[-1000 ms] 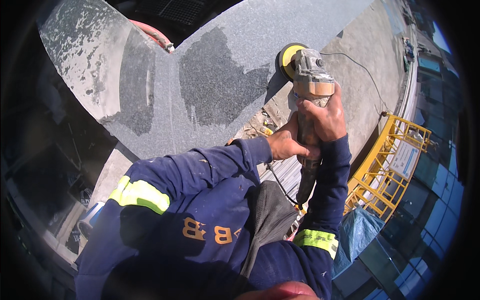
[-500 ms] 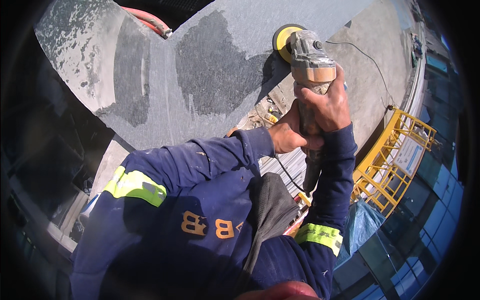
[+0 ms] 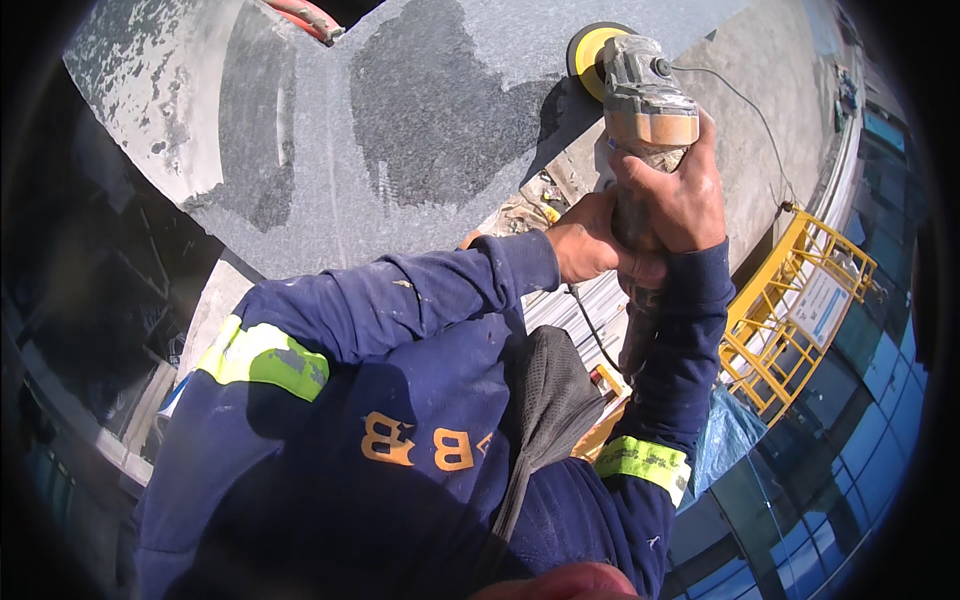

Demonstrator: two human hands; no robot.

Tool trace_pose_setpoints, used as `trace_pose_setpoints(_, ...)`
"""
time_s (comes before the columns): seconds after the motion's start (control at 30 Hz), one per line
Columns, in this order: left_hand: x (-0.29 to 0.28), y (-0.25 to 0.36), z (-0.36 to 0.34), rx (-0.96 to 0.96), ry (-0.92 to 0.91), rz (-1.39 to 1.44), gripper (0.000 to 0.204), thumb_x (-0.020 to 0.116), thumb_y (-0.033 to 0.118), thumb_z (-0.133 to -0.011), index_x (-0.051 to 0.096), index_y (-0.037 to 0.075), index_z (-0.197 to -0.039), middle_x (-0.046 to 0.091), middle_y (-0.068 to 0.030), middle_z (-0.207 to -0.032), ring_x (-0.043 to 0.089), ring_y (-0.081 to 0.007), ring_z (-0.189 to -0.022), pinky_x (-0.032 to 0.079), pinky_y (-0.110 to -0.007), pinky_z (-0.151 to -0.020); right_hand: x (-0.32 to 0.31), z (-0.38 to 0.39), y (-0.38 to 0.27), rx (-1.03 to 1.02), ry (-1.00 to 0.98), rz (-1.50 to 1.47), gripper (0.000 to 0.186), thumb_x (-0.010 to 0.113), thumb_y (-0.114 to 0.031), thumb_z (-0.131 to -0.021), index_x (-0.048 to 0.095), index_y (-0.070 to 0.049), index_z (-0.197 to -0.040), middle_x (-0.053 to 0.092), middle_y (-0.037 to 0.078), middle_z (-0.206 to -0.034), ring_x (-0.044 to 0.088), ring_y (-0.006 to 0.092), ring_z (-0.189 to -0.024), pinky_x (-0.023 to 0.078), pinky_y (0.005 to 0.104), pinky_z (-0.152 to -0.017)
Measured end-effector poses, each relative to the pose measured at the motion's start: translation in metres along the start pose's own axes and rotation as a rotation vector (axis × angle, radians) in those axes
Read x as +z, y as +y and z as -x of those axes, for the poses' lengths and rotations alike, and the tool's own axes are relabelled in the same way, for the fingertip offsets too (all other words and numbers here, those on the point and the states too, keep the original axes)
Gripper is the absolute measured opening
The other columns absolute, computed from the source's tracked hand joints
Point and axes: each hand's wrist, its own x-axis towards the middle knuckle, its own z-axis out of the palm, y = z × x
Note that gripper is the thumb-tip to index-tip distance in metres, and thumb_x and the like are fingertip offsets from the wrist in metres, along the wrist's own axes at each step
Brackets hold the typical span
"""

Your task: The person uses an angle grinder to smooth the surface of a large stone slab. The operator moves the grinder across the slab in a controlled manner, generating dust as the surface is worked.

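Both hands gripped one tool, an angle grinder [image 3: 652,125]. Fingers of the right hand [image 3: 683,190] were closed around the body just behind the head; those of the left hand [image 3: 590,240] were closed around it farther back, toward the wearer. Far fingers of each grip partly hidden.

Long axis: from the head, back between both palms, to a tail beside the right forearm. The yellow-faced disc [image 3: 592,58] lay beyond the right-hand fingers, ahead and slightly left, so the right hand was the nearer one.

Key relation: grey slab [image 3: 325,150] ahead and left of both hands, its near edge running past the disc. Disc-to-slab contact: could not tell; shadow [image 3: 550,115] fell just beside it.
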Motion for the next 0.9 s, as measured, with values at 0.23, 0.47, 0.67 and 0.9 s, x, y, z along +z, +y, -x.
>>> trace_pose_setpoints(0.23, 0.0, -0.004, 0.0, -0.049, -0.086, 0.018, 0.07, 0.082, 0.002, -0.073, 0.044, -0.001, -0.132, 0.061, -0.0129, -0.123, 0.059, -0.0216, -0.115, 0.048, -0.035, -0.099, 0.004, 0.0, 0.001, -0.041, 0.056, 0.026, 0.087, 0.082, -0.028, -0.067, 0.035, 0.001, -0.135, 0.068, 0.024, -0.108, 0.068, 0.0375, -0.101, 0.053, 0.0394, -0.088)
trace_pose_setpoints(0.47, 0.003, -0.009, 0.0, 0.073, -0.067, -0.031, 0.085, 0.088, 0.007, -0.067, 0.037, -0.001, -0.135, 0.065, -0.0117, -0.111, 0.065, -0.0242, -0.102, 0.054, -0.035, -0.091, -0.006, 0.0, -0.003, -0.008, -0.083, 0.005, 0.088, 0.082, -0.027, -0.069, 0.033, 0.001, -0.138, 0.062, 0.018, -0.12, 0.061, 0.0265, -0.112, 0.047, 0.0351, -0.096)
trace_pose_setpoints(0.67, 0.0, -0.004, 0.001, -0.059, -0.13, 0.001, 0.068, 0.086, 0.002, -0.067, 0.051, 0.0, -0.125, 0.066, -0.0101, -0.113, 0.062, -0.0209, -0.11, 0.048, -0.035, -0.099, -0.005, 0.001, -0.012, -0.045, -0.06, 0.08, 0.084, 0.081, -0.027, -0.067, 0.038, 0.0, -0.134, 0.065, 0.022, -0.112, 0.065, 0.0343, -0.105, 0.051, 0.0389, -0.09)
trace_pose_setpoints(0.9, 0.0, -0.004, -0.001, -0.041, -0.086, 0.006, 0.068, 0.086, 0.003, -0.068, 0.051, -0.001, -0.125, 0.066, -0.0101, -0.113, 0.061, -0.0206, -0.111, 0.049, -0.035, -0.098, 0.003, 0.001, -0.01, -0.098, 0.004, 0.032, 0.08, 0.079, -0.025, -0.067, 0.039, 0.0, -0.132, 0.068, 0.024, -0.107, 0.067, 0.0384, -0.101, 0.053, 0.0405, -0.087)
